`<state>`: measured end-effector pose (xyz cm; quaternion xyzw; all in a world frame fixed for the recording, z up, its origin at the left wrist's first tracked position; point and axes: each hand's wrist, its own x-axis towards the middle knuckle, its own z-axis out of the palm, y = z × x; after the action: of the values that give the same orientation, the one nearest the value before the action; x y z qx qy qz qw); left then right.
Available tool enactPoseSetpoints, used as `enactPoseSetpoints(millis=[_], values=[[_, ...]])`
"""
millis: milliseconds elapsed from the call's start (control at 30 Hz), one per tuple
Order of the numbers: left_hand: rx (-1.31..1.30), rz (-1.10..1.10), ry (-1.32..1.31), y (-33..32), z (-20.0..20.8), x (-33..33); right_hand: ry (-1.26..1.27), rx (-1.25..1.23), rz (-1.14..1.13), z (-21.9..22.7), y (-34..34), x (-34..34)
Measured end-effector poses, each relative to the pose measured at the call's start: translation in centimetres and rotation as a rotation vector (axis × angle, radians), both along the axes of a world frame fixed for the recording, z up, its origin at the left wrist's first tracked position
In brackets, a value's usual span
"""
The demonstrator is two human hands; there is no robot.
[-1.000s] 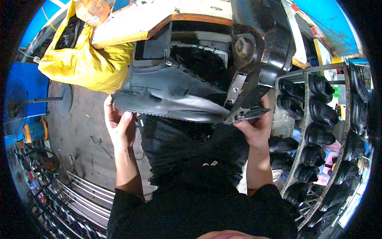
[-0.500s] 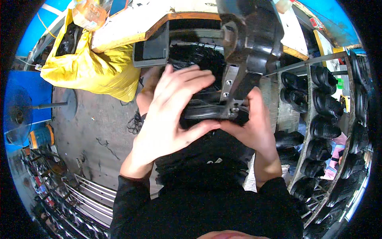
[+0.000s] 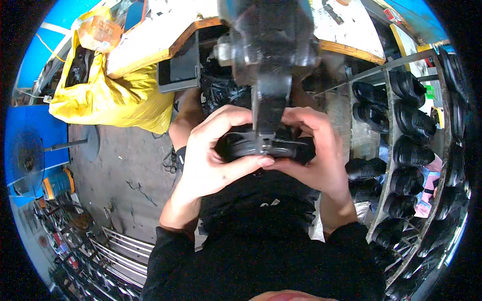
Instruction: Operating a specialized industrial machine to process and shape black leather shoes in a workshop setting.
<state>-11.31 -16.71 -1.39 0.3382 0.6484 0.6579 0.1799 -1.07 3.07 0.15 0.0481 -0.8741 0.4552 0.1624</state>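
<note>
A black shoe (image 3: 233, 146) lies crosswise in front of me, sole edge toward me. It sits at the lower tip of a large dark machine head (image 3: 271, 45), whose narrow arm (image 3: 271, 105) comes down onto it. Wrapped round the shoe's left end is my left hand (image 3: 213, 160), thumb along the near edge. At the other end my right hand (image 3: 319, 150) grips it, fingers curled over the far side. Both thumbs nearly meet below the arm's tip. The arm hides the shoe's middle, and my fingers cover its ends.
A white worktable (image 3: 175, 25) with a wooden edge stands ahead, a grey bin (image 3: 178, 75) under it. Left are a full yellow sack (image 3: 125, 100) and a standing fan (image 3: 27, 150). Racks of black shoes (image 3: 414, 123) fill the right. A white-barred rack (image 3: 125, 251) is lower left.
My left fingers, raised and stretched over the shoe before, have curled down round it. The machine head now appears farther left and turned; its bolted plate no longer shows. My right hand keeps its grip.
</note>
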Motion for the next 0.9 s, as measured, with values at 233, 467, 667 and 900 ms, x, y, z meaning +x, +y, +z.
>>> enactPoseSetpoints(millis=[233,467,667,900], values=[[0.206,0.037,-0.245,0.0,-2.7,1.9,-0.058,-0.425,0.024,-14.1,1.3,4.5],[0.566,0.165,-0.575,1.7,-4.8,4.1,-0.359,-0.899,-0.104,-18.6,3.9,8.0],[0.635,0.18,-0.662,1.7,-4.8,4.5,-0.221,-0.581,-0.16,-14.1,11.5,9.4],[0.648,0.255,-0.638,0.2,-5.7,4.5,-0.066,-0.29,-0.294,-5.7,14.6,7.7]])
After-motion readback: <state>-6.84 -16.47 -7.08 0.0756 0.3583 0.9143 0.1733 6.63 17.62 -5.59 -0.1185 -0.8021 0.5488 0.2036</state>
